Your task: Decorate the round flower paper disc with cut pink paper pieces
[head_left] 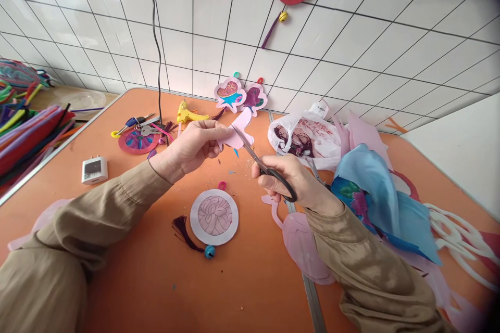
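Observation:
Between thumb and fingers, my left hand point(195, 141) pinches a pink fish-shaped cutout point(244, 124) above the table. My right hand point(287, 179) is closed around the black handles of a pair of scissors point(253, 154), whose blades point up and left and meet the cutout near my left fingertips. Nearer to me lies a round white-rimmed ornament point(214, 217) with a pink loop, a dark tassel and a blue bell point(210, 252). Beyond the cutout, two finished-looking fish ornaments point(230, 93) lean near the tiled wall.
A yellow glue gun point(191, 113), keys point(146, 129) on a round red ornament point(130, 146) and a white charger point(94, 170) lie left. A plastic bag point(307, 140) with dark tassels, blue fabric point(367, 187) and pink scraps point(300, 244) lie right. Colourful pipe cleaners point(31, 140) are far left.

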A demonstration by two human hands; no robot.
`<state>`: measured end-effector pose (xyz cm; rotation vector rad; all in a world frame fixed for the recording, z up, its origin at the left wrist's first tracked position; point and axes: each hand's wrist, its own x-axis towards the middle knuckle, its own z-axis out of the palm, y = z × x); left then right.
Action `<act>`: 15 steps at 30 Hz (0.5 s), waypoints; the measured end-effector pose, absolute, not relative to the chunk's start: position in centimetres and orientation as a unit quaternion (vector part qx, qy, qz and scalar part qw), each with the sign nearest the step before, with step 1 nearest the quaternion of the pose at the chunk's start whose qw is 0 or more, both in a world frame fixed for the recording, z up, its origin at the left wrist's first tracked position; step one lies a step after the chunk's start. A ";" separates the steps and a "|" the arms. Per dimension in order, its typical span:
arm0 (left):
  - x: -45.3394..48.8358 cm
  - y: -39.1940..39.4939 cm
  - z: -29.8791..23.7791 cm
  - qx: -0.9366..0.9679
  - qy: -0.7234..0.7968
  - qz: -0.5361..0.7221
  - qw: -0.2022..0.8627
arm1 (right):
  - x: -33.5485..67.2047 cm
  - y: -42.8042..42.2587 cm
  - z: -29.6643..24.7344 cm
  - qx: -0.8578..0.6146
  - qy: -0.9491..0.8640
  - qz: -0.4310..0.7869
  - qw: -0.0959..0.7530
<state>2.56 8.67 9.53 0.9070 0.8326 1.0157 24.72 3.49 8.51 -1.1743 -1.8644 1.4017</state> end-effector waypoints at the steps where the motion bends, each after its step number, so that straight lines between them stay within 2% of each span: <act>1: 2.6 8.7 9.6 0.405 0.375 0.456 0.698 | 24.7 3.5 8.5 -0.435 -0.689 0.518 0.260; 15: 2.4 8.8 9.4 0.406 0.377 0.455 0.698 | 24.6 3.6 8.5 -0.438 -0.682 0.524 0.262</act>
